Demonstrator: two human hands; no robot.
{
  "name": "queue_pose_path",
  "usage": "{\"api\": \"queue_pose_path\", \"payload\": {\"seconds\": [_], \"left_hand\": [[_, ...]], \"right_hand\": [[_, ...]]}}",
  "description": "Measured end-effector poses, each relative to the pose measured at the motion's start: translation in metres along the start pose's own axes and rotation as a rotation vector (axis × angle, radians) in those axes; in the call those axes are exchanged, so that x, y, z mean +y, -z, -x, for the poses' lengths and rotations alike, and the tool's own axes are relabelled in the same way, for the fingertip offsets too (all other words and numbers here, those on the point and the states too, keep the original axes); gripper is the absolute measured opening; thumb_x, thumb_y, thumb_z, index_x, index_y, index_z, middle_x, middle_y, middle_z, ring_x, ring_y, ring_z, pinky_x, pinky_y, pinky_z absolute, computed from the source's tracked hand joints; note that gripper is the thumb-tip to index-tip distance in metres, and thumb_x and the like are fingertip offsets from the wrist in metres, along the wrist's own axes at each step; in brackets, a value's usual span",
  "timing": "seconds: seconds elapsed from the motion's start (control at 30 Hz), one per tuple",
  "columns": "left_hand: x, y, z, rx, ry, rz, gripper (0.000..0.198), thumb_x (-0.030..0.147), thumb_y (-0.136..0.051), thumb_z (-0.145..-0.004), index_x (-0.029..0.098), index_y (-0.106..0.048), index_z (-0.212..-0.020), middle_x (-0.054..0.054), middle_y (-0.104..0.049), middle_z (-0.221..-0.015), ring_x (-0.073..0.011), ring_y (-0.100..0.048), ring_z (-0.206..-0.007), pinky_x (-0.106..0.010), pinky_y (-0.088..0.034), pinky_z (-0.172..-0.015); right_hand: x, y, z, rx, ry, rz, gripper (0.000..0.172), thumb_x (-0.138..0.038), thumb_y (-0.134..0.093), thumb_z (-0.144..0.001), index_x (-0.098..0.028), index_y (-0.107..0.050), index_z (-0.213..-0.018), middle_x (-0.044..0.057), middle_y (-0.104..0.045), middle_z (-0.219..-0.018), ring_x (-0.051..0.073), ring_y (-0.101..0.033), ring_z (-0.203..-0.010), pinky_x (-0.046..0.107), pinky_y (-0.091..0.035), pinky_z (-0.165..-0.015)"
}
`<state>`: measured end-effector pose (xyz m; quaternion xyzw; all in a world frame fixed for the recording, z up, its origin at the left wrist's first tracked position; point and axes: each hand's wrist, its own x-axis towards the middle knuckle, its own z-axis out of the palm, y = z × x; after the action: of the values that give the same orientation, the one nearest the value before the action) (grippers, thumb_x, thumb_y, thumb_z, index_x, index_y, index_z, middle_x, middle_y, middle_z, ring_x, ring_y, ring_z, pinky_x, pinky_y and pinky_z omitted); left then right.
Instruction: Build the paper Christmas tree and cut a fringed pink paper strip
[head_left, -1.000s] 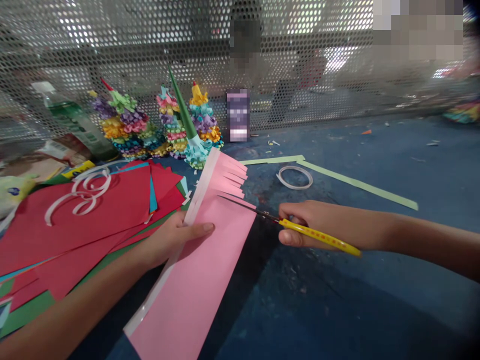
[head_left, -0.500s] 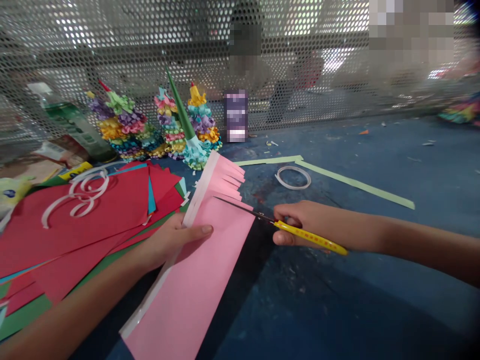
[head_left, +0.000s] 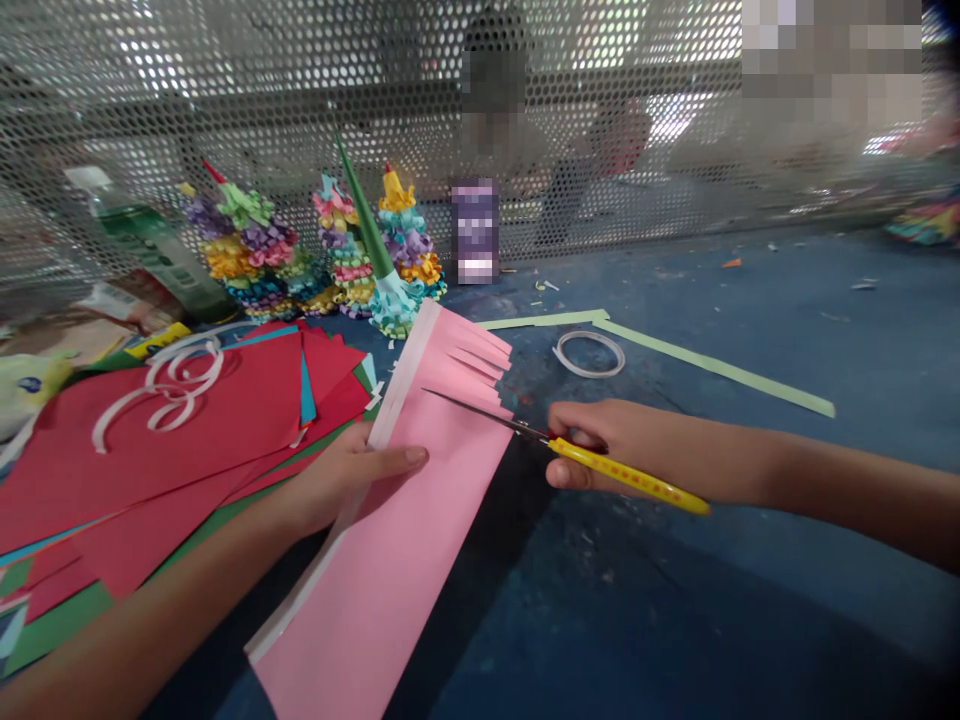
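Pink paper (head_left: 397,560) lies pinched in left hand (head_left: 337,480), scissors (head_left: 615,465) in right hand (head_left: 645,445)

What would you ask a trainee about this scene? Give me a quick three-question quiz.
1. Which hand holds the yellow-handled scissors: the left hand or the right hand?
2. True or false: the pink paper has a white band along one long edge.
3. What colour is the paper under the white paper curl?

Key: 1. The right hand. 2. True. 3. Red.
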<state>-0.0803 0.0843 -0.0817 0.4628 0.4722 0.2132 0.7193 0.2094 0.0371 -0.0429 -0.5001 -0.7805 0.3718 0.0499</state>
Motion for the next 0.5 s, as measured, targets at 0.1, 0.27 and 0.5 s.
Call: {"api": "queue_pose_path", "payload": {"seconds": [0.1,0.27,0.5], "left_hand": [[0.0000,0.0009,0.0014,-0.036,-0.005,0.025,0.023,0.031,-0.087,-0.066,0.015,-0.070,-0.070,-0.001,-0.069,-0.058,-0.0150,-0.064,-0.050,-0.022,-0.051,-0.046],[-0.0016,0.0030,0.0007,-0.076,-0.019,0.053,0.021,0.030,-0.085,-0.068,0.015,-0.073,-0.077,-0.003,-0.072,-0.066,-0.0181,-0.068,-0.056,-0.024,-0.055,-0.050],[-0.0038,0.0042,-0.0004,-0.093,-0.018,0.029,0.019,0.028,-0.083,-0.071,0.015,-0.070,-0.071,-0.002,-0.069,-0.062,-0.0151,-0.065,-0.054,-0.022,-0.051,-0.049]], "right_hand": [[0.0006,-0.0003,-0.0041,0.013,-0.006,0.000,0.039,-0.057,-0.056,-0.088,-0.021,-0.045,-0.079,-0.006,-0.046,-0.068,0.011,-0.037,-0.057,0.024,-0.029,-0.054],[0.0023,-0.0048,-0.0090,0.007,-0.001,-0.047,0.040,-0.059,-0.058,-0.086,-0.022,-0.046,-0.079,-0.007,-0.043,-0.067,0.011,-0.038,-0.057,0.024,-0.030,-0.054],[0.0014,-0.0035,-0.0028,-0.001,-0.046,-0.019,0.042,-0.062,-0.055,-0.086,-0.022,-0.043,-0.079,-0.005,-0.048,-0.070,0.012,-0.041,-0.059,0.025,-0.030,-0.053]]}}
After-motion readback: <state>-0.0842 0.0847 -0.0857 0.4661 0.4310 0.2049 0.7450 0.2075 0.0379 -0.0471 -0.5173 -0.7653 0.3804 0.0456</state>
